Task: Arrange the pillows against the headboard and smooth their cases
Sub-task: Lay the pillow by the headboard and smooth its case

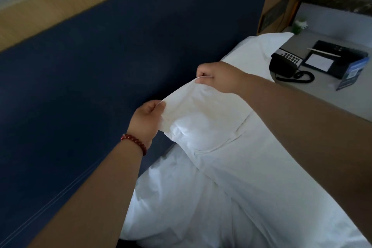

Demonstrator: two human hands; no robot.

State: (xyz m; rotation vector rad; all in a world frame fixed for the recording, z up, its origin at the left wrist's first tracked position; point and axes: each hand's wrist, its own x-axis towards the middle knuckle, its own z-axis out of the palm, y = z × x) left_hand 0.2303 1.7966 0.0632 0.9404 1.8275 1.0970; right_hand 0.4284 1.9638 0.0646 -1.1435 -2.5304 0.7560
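Two bare forearms reaching in from the bottom corners of the frame toward its centre. Left hand (148, 120), a red bead bracelet (134, 143) on its wrist, pinching one end of the pillowcase flap (193, 102) between thumb and fingers. Right hand (219, 77), higher and further right, closed in a pinch on the other end of the same edge. Flap drawn taut between the two grips, lifted clear of the near pillow (203, 167). Faint yellowish tint on the stretched fabric. Near pillow lying across the lower centre and lower right, white and creased, its far end just beside the dark blue headboard (100, 56). Second pillow (259, 50) in the upper right, beyond the right hand, also close to the headboard. Wooden trim (60, 0) running diagonally above the blue panel in the upper left. Grey bedside table (322, 96) at the right edge, holding a black telephone (285, 62) with a coiled cord, a black tray with a white notepad (320, 62) and a pencil, a blue card stand (350, 74), and a small green plant (300, 24) further back.
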